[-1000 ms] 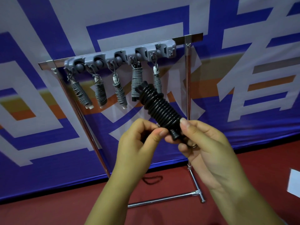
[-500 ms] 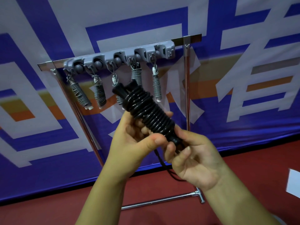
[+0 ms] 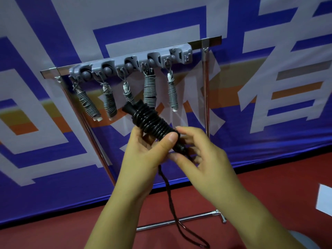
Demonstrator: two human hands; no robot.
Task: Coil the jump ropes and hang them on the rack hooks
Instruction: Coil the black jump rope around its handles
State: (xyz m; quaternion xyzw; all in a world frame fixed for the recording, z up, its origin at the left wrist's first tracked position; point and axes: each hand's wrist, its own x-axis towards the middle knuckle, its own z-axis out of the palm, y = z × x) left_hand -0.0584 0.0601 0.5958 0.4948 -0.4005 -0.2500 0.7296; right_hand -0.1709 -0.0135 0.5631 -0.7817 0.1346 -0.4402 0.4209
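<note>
Black coiled jump rope (image 3: 154, 125) gripped in both hands.
Left hand (image 3: 143, 155) wraps its coils; right hand (image 3: 201, 159) seemingly pinches the lower handle, fingertips hidden. Beyond them, rack hooks (image 3: 131, 62) hold five grey ropes (image 3: 150, 90).

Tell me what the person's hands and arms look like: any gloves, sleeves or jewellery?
Both are bare. The left hand and right hand wear no gloves, and no rings or watch show. The forearms are uncovered down to the picture's lower edge, with no sleeve or wristband in view. The fingernails are short and unpainted.
</note>
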